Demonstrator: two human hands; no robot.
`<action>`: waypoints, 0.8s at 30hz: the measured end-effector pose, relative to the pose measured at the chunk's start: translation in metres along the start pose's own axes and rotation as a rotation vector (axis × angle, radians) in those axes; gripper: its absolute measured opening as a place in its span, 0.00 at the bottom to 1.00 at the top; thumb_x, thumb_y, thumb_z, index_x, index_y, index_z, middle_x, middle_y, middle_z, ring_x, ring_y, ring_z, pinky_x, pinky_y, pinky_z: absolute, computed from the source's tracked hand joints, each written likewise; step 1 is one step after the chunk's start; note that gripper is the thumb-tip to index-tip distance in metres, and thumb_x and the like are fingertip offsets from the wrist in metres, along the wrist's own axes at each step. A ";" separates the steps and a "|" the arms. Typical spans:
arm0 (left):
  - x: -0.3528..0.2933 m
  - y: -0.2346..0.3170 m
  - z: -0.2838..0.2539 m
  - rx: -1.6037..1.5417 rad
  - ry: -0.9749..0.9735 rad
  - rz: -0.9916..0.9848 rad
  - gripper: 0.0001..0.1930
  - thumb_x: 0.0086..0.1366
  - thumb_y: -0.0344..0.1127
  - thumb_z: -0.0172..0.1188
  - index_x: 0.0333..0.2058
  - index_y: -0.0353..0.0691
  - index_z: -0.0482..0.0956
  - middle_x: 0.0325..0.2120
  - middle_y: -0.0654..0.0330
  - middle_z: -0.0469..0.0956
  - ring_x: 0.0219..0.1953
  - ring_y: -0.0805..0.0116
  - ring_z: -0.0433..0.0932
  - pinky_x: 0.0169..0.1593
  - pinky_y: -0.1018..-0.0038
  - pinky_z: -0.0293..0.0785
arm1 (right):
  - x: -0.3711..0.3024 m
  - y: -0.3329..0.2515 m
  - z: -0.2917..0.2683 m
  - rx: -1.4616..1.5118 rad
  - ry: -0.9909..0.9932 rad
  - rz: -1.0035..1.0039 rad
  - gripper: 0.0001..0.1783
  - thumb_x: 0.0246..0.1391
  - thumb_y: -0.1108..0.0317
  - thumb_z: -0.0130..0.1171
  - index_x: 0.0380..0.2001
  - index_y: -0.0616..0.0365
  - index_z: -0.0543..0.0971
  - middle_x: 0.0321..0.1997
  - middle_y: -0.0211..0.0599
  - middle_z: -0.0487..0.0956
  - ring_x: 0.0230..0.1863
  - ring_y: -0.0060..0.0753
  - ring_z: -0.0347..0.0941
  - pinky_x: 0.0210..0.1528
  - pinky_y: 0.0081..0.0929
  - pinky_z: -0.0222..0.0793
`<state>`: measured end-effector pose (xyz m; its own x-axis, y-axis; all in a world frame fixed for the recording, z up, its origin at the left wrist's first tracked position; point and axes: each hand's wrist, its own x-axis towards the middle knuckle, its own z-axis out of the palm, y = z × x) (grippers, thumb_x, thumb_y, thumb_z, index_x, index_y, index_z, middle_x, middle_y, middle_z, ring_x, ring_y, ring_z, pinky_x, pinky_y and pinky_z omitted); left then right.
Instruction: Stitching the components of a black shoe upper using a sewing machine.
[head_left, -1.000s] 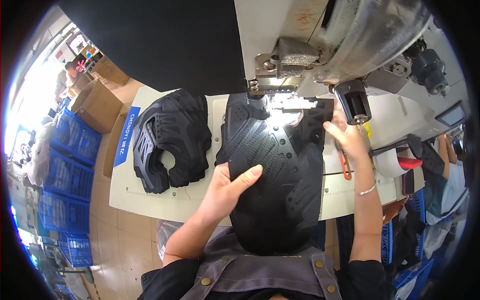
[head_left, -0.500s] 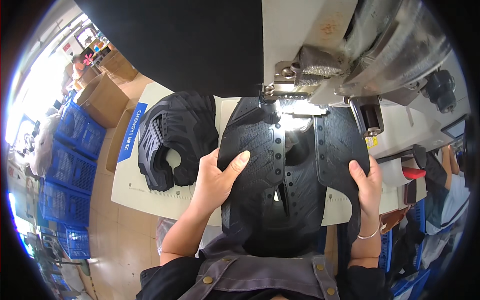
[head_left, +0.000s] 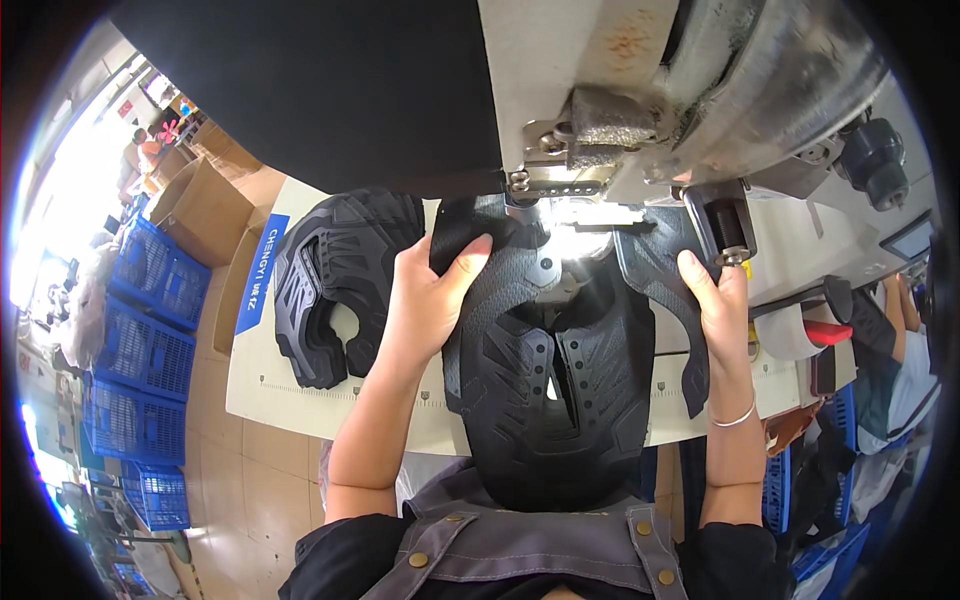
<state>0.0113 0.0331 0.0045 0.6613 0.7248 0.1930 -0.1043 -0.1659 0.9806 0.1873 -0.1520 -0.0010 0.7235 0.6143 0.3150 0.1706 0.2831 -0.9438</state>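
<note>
Under the lit needle area of a sewing machine (head_left: 570, 175) lies a black shoe upper (head_left: 505, 290) with eyelet holes along its edge. My left hand (head_left: 432, 295) grips its left side, thumb on top and fingers underneath. On its right side, my right hand (head_left: 722, 300) pinches the edge the same way. The machine hides the upper's far part. A second black upper (head_left: 560, 430) lies nearer to me, over the table's front edge; whether the two are joined, I cannot tell. Left of my left hand sits a stack of black uppers (head_left: 345, 260).
The pale machine table (head_left: 300, 405) has a ruler strip along its front edge. Stacked blue crates (head_left: 140, 350) and cardboard boxes (head_left: 200, 205) stand on the left. A red-and-white object (head_left: 825, 333) lies at the right, where another person's arm (head_left: 912, 345) shows.
Both hands have pushed the held upper away from me, farther under the machine. More of the nearer upper beneath now shows. My view has also shifted slightly.
</note>
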 end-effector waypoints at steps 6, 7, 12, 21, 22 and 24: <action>0.016 -0.001 0.002 -0.072 -0.002 -0.025 0.13 0.58 0.35 0.57 0.35 0.28 0.74 0.26 0.64 0.76 0.27 0.81 0.70 0.32 0.83 0.68 | 0.015 0.006 0.002 0.014 0.049 0.107 0.12 0.51 0.69 0.54 0.37 0.64 0.73 0.31 0.27 0.75 0.31 0.15 0.68 0.35 0.15 0.65; 0.018 -0.001 0.003 -0.097 -0.006 -0.009 0.12 0.58 0.35 0.57 0.34 0.29 0.75 0.26 0.64 0.76 0.27 0.81 0.71 0.32 0.83 0.68 | 0.017 0.007 0.001 0.014 0.051 0.107 0.12 0.51 0.69 0.54 0.37 0.64 0.73 0.31 0.27 0.75 0.31 0.15 0.68 0.35 0.15 0.65; 0.023 -0.005 0.004 -0.153 0.000 0.011 0.11 0.58 0.34 0.57 0.33 0.30 0.75 0.26 0.64 0.76 0.26 0.80 0.71 0.31 0.84 0.69 | 0.018 0.008 -0.001 -0.027 0.026 0.093 0.10 0.50 0.70 0.54 0.36 0.63 0.74 0.29 0.26 0.74 0.28 0.14 0.67 0.32 0.14 0.65; 0.052 -0.022 -0.010 0.240 0.264 0.222 0.12 0.59 0.34 0.53 0.38 0.30 0.71 0.30 0.56 0.75 0.33 0.71 0.71 0.40 0.77 0.66 | 0.089 0.063 -0.002 0.204 -0.010 0.385 0.12 0.54 0.65 0.49 0.36 0.61 0.75 0.22 0.33 0.75 0.12 0.17 0.64 0.13 0.12 0.59; 0.059 -0.024 -0.020 0.359 0.335 0.236 0.13 0.58 0.33 0.53 0.38 0.29 0.71 0.31 0.53 0.76 0.34 0.68 0.72 0.40 0.76 0.66 | 0.096 0.070 0.014 0.398 0.019 0.369 0.13 0.55 0.65 0.47 0.38 0.62 0.74 0.22 0.35 0.75 0.14 0.19 0.67 0.15 0.13 0.64; 0.064 -0.030 -0.047 0.354 0.485 0.335 0.14 0.58 0.33 0.53 0.39 0.29 0.71 0.32 0.48 0.75 0.35 0.63 0.73 0.42 0.73 0.66 | 0.099 0.078 0.028 0.398 0.003 0.376 0.13 0.55 0.65 0.46 0.38 0.62 0.74 0.23 0.36 0.75 0.15 0.20 0.67 0.16 0.13 0.64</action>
<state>0.0213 0.1158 -0.0105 0.2203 0.7999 0.5582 0.0586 -0.5821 0.8110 0.2535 -0.0490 -0.0409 0.6882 0.7246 -0.0376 -0.3658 0.3017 -0.8804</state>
